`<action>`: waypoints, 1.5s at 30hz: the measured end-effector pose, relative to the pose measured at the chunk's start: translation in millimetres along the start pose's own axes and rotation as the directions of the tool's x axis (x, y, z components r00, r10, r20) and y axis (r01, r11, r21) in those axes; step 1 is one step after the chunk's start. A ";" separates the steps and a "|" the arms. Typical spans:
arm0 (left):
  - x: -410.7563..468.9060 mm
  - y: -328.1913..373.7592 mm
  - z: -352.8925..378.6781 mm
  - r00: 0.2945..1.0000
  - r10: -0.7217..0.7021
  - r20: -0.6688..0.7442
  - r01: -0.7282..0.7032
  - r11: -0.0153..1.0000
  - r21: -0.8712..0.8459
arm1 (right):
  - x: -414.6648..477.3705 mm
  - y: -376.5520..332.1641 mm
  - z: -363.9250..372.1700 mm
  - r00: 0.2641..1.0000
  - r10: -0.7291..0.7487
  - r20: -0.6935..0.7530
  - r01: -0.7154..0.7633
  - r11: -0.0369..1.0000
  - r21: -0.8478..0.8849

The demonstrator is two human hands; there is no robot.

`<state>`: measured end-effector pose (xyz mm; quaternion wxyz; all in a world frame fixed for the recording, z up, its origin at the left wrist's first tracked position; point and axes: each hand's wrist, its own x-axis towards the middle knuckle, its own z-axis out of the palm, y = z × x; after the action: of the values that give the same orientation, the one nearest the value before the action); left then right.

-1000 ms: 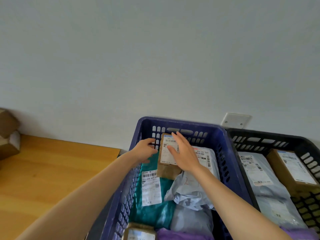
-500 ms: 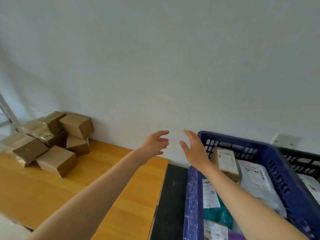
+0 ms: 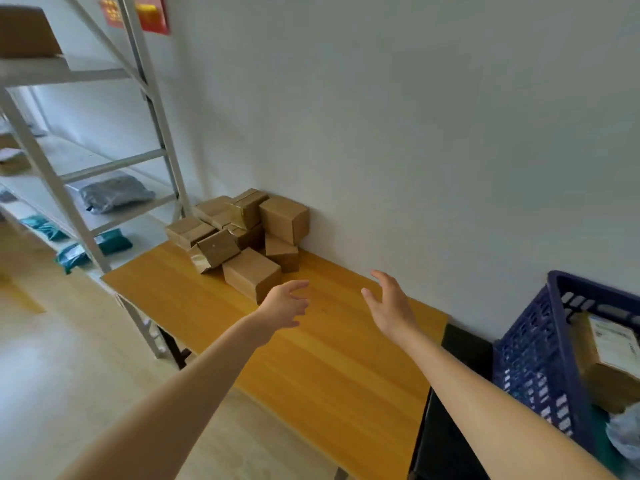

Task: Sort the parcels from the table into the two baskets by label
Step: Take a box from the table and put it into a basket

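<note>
A pile of several brown cardboard parcels [image 3: 242,233] lies at the far end of the wooden table [image 3: 332,368], against the wall. My left hand [image 3: 284,304] hovers empty over the table with fingers loosely spread, just in front of the nearest parcel [image 3: 251,277]. My right hand [image 3: 389,306] is also empty, fingers spread, above the table to the right of the pile. The blue basket [image 3: 540,362] stands at the right edge, holding a labelled brown parcel [image 3: 609,358] and a grey bag [image 3: 627,434].
A grey metal shelf rack [image 3: 86,161] stands left of the table, carrying a grey bag [image 3: 112,194] and teal bags [image 3: 110,242]. A black surface [image 3: 446,424] sits between table and blue basket. Light wooden floor lies to the left.
Both hands let go of the labelled parcel in the blue basket and swung left, empty, over the table toward the parcel pile. The view turned left with them.
</note>
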<state>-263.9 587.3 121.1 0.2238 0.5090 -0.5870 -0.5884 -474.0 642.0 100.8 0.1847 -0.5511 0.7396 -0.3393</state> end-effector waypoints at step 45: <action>301.1 -177.4 -248.2 0.889 -0.445 0.107 0.457 0.865 -0.206 | 189.4 -60.9 333.6 0.626 0.726 0.286 -0.742 0.442 0.504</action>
<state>-105.6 250.5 -91.6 0.1200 0.5865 -0.3870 -0.7013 -277.5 354.5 -71.1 0.4810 -0.0967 0.7605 -0.4254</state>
